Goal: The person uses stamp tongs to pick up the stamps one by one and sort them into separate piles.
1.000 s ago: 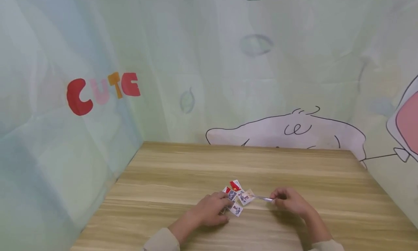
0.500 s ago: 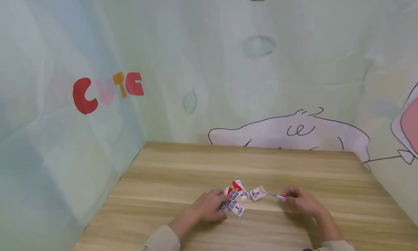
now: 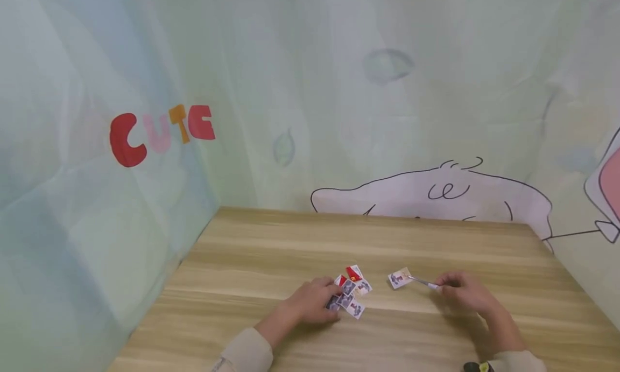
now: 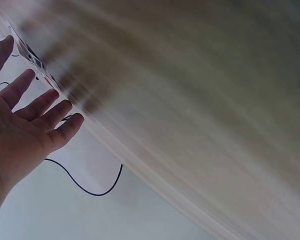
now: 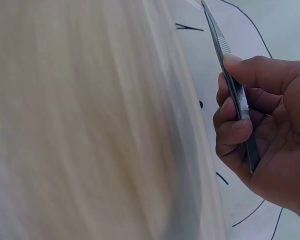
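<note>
My right hand (image 3: 467,294) holds metal tweezers (image 5: 235,85), thumb and fingers curled round them. At the tweezers' tips is a small printed stamp (image 3: 399,278), to the right of a loose pile; whether it touches the table cannot be seen for sure. That pile of several overlapping stamps (image 3: 355,308), some with red prints, lies in the middle of the table. Over its left edge rests my left hand (image 3: 312,303), its fingertips touching the stamps. In the left wrist view the left hand's fingers (image 4: 55,117) are spread and only slightly bent.
A wooden table (image 3: 290,243) carries everything. Behind it and to its left hangs a pale green printed cloth (image 3: 252,119) with letters and a cartoon outline.
My right hand has moved to the right, drawing the tweezers and the stamp away from the pile. The left hand has stayed by the pile.
</note>
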A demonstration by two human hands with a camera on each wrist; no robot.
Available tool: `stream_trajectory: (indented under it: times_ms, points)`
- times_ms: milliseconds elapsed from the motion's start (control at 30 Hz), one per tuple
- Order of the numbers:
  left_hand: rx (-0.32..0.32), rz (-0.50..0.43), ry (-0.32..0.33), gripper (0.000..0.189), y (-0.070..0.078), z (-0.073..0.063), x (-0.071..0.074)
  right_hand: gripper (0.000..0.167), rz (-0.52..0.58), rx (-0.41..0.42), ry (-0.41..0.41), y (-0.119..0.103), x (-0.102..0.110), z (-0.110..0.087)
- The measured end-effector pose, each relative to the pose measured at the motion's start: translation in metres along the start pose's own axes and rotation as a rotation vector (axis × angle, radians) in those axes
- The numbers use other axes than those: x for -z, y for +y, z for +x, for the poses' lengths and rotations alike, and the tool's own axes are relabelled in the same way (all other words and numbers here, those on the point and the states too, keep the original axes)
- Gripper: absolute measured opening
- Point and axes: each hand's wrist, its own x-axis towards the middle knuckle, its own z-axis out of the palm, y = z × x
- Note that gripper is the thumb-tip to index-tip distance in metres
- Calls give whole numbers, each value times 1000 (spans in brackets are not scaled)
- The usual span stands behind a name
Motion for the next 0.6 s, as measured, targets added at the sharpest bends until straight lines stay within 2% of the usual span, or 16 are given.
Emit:
stream_trajectory:
  times_ms: [233, 600]
  points:
    - [-7, 9, -17, 61, 3, 3, 0, 19, 20, -95, 43, 0, 12, -4]
    - [0, 61, -27, 61, 6, 4, -1, 24, 41, -157, 67, 9, 26, -4]
